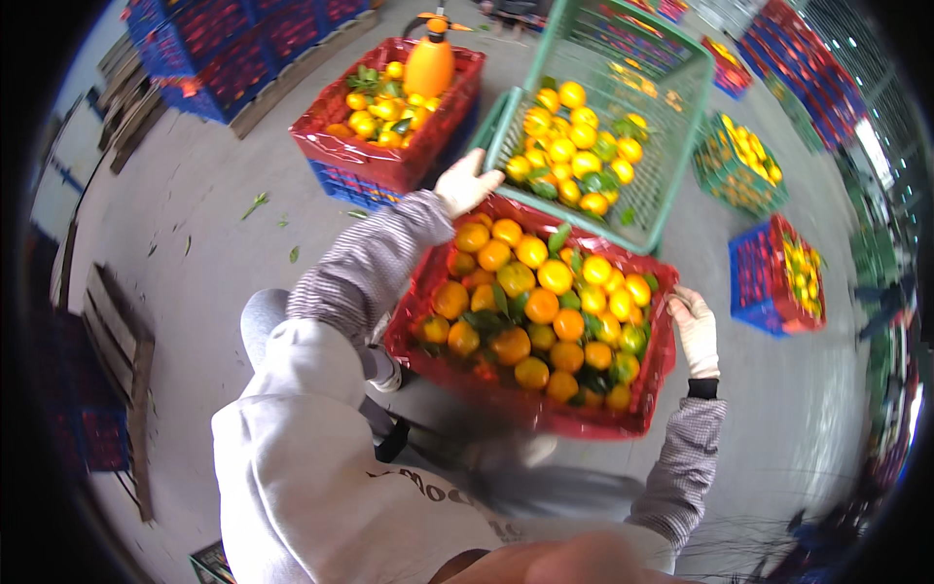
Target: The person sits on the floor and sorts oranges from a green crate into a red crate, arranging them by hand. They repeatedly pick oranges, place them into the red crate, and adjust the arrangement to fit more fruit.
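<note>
A crate lined with red plastic film (467, 383) is before me, heaped with mandarins (541, 305) and green leaves. My right hand (695, 328), in a pale glove, pinches the liner at the crate's right corner. At the far left corner my left hand (465, 186), also gloved, lies against the near left corner of a tilted green plastic crate (671, 157). Its thumb and fingers are apart; whether it grips the rim is unclear. Inside the green crate, smaller yellow-orange mandarins (562, 150) with leaves are piled toward the left side.
A red-lined blue crate (350, 179) at the upper left holds mandarins and an orange pump sprayer (429, 67). Stacked blue crates (226, 58) stand on a wooden pallet (306, 69). To the right are a green crate (737, 179) and a red-lined crate (759, 281) of fruit. Leaves (255, 204) litter the floor.
</note>
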`<state>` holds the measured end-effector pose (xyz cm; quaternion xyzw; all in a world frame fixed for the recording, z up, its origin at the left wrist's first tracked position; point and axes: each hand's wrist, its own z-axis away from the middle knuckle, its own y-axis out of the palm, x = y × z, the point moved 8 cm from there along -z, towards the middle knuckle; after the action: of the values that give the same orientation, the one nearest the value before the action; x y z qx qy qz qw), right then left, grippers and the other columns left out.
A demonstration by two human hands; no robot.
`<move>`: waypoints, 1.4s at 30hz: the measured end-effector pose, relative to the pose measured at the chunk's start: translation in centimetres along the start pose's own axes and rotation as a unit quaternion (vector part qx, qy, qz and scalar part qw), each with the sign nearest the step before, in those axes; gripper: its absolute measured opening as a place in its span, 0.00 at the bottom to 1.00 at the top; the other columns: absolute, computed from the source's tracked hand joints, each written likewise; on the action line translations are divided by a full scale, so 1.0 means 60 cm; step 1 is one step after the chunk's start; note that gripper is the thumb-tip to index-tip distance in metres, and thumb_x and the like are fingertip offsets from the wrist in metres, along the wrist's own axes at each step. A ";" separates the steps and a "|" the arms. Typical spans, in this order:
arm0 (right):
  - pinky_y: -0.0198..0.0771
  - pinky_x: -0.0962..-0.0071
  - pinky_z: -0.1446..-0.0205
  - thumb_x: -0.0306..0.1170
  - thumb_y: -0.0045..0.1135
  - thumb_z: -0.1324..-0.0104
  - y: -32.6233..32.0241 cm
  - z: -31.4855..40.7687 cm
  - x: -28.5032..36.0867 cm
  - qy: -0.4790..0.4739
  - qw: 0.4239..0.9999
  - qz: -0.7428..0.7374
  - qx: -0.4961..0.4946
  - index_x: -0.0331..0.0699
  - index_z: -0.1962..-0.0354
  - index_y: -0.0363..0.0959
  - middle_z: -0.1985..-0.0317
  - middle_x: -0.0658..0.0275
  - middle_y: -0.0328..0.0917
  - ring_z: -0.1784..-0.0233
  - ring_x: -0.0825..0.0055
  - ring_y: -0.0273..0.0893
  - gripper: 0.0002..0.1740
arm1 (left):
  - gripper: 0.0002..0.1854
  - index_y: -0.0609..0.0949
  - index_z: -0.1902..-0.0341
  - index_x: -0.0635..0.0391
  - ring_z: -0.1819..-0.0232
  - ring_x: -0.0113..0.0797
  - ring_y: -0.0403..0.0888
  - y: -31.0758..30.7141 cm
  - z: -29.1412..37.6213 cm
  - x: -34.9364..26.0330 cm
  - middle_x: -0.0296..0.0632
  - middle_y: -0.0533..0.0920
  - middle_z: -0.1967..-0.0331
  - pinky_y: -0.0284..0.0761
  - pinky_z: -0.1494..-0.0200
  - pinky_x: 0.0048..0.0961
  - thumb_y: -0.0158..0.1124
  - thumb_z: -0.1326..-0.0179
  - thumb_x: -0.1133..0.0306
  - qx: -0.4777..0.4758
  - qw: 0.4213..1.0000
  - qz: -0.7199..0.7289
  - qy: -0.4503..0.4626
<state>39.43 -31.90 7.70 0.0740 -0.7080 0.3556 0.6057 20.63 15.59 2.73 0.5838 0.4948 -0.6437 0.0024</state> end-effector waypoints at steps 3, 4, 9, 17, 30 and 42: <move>0.76 0.71 0.40 0.30 0.62 0.32 0.024 -0.121 0.069 -0.109 0.981 0.159 0.000 0.32 0.45 0.77 0.52 0.50 0.85 0.45 0.68 0.83 0.19 | 0.31 0.75 0.35 0.55 0.42 0.52 0.80 0.049 -0.015 0.004 0.57 0.83 0.46 0.73 0.39 0.40 0.57 0.35 0.49 0.019 0.993 0.109 -0.047; 0.76 0.67 0.40 0.31 0.63 0.34 0.035 -0.175 0.093 -0.124 0.975 0.183 -0.011 0.32 0.47 0.77 0.52 0.50 0.85 0.46 0.61 0.84 0.19 | 0.25 0.79 0.38 0.52 0.49 0.50 0.83 0.055 -0.011 0.010 0.53 0.85 0.53 0.76 0.45 0.39 0.56 0.34 0.53 -0.009 0.992 0.111 -0.067; 0.72 0.60 0.35 0.35 0.64 0.39 0.083 -0.445 0.343 -0.381 0.804 0.424 -0.171 0.39 0.41 0.72 0.42 0.55 0.76 0.38 0.53 0.75 0.28 | 0.19 0.79 0.40 0.59 0.49 0.51 0.83 0.056 0.007 0.007 0.52 0.85 0.53 0.76 0.44 0.39 0.57 0.32 0.65 -0.119 0.983 0.140 -0.023; 0.58 0.49 0.26 0.40 0.57 0.34 0.148 -0.794 0.515 -0.309 0.759 0.497 -0.285 0.41 0.51 0.82 0.51 0.52 0.83 0.40 0.52 0.76 0.18 | 0.15 0.80 0.47 0.62 0.60 0.51 0.80 0.060 0.005 0.019 0.52 0.83 0.60 0.77 0.52 0.40 0.58 0.36 0.74 -0.126 0.982 0.132 -0.044; 0.77 0.56 0.48 0.37 0.55 0.39 0.079 -0.493 0.713 -0.425 0.676 0.534 -0.279 0.39 0.62 0.84 0.63 0.50 0.85 0.57 0.51 0.83 0.14 | 0.20 0.81 0.45 0.58 0.50 0.54 0.82 0.078 -0.008 0.034 0.51 0.85 0.54 0.76 0.44 0.42 0.62 0.43 0.73 -0.146 0.985 0.085 0.033; 0.75 0.57 0.55 0.41 0.73 0.57 0.051 0.037 0.690 -0.553 0.586 0.513 -0.298 0.44 0.62 0.83 0.64 0.60 0.84 0.60 0.57 0.82 0.22 | 0.22 0.84 0.46 0.50 0.45 0.49 0.83 0.047 0.026 -0.002 0.48 0.87 0.52 0.78 0.42 0.38 0.67 0.42 0.52 0.175 0.969 -0.175 0.019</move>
<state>25.40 -17.45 44.10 -0.3031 -0.8932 0.2671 -0.1972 21.14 13.07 0.76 0.4913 0.4689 -0.6997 -0.2219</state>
